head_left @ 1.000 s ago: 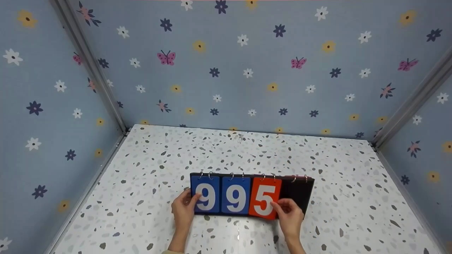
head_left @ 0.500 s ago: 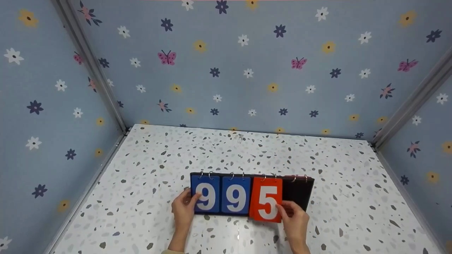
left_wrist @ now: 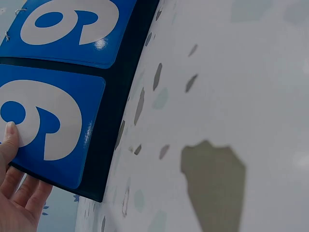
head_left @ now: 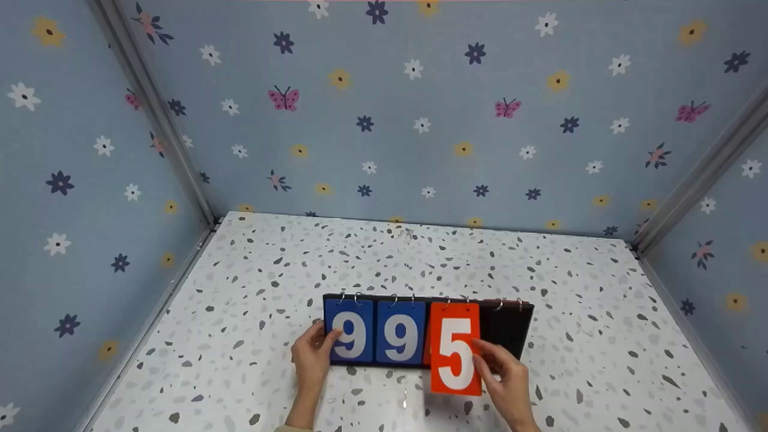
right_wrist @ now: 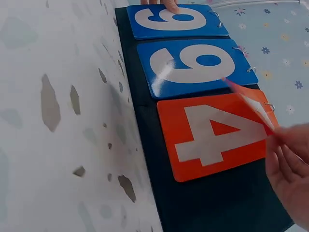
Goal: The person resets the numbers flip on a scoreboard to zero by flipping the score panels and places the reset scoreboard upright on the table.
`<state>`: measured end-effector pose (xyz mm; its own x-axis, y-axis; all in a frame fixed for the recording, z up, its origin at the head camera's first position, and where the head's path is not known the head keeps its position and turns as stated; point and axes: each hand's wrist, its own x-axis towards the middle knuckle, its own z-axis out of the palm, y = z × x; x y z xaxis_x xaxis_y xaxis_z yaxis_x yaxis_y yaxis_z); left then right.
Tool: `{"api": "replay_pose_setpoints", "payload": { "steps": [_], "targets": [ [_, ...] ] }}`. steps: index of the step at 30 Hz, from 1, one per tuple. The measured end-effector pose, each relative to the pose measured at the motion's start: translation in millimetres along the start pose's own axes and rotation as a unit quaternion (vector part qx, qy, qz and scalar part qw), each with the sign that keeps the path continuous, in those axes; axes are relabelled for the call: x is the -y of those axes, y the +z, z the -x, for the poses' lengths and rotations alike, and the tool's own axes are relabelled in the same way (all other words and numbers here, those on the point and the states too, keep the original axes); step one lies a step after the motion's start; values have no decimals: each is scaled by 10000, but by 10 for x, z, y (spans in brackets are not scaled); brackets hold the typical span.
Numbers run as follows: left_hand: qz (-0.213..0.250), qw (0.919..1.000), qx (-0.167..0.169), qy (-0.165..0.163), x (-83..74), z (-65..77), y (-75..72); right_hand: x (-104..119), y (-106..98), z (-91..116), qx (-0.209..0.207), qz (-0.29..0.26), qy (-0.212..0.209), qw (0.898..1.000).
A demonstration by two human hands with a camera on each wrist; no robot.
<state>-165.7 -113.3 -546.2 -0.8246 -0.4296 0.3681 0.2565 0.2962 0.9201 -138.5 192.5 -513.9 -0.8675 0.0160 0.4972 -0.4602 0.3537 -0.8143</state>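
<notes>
A black flip scoreboard (head_left: pixel 507 329) leans on the speckled surface, its number cards hung on metal rings. My left hand (head_left: pixel 310 357) grips its left end, thumb on the first blue 9 card (head_left: pixel 350 332) and fingers behind the board. Beside that hangs a second blue 9 card (head_left: pixel 401 333). My right hand (head_left: pixel 509 378) pinches the right edge of a red 5 card (head_left: pixel 456 354), which is swung out from the board. Under it, in the right wrist view, a red 4 card (right_wrist: pixel 212 140) lies against the board. Bare black board shows at the right end.
The white speckled tabletop (head_left: pixel 288 252) spreads around the board. Blue flowered panels (head_left: pixel 414 156) stand at the back and both sides, with grey metal posts (head_left: pixel 153 108) at the corners.
The red 5 card has been pulled away from the board toward me, its lower edge now further down. My right hand moved right and slightly down with it. The left hand stayed put.
</notes>
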Motion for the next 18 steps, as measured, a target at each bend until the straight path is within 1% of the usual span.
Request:
{"api": "replay_pose_setpoints", "payload": {
  "steps": [3,4,5,7,10,12,14,18],
  "targets": [
    [-92,10000,-6,0,-169,9,-28,120,-52,-29,397,-436,-624,9963],
    [-146,9999,-6,3,-218,14,-35,143,-71,-38,495,-535,-767,9944],
    [-143,9999,-12,-22,-233,17,-36,143,-91,-45,599,-645,-870,9923],
    [-108,9999,-15,-36,-251,22,-38,134,-120,-62,663,-760,-1037,9895],
    [-38,10000,0,-58,-232,23,-31,109,-145,-94,519,-828,-1252,9873],
    [-16,10000,6,-58,-217,24,-27,160,-154,-128,348,-846,-1421,9856],
    [3,10000,2,-14,-203,24,-26,207,-164,-165,180,-696,-1515,9858],
    [21,10000,-11,95,-192,23,-34,296,-188,-250,-121,-210,-1702,9851]
  ]
}}
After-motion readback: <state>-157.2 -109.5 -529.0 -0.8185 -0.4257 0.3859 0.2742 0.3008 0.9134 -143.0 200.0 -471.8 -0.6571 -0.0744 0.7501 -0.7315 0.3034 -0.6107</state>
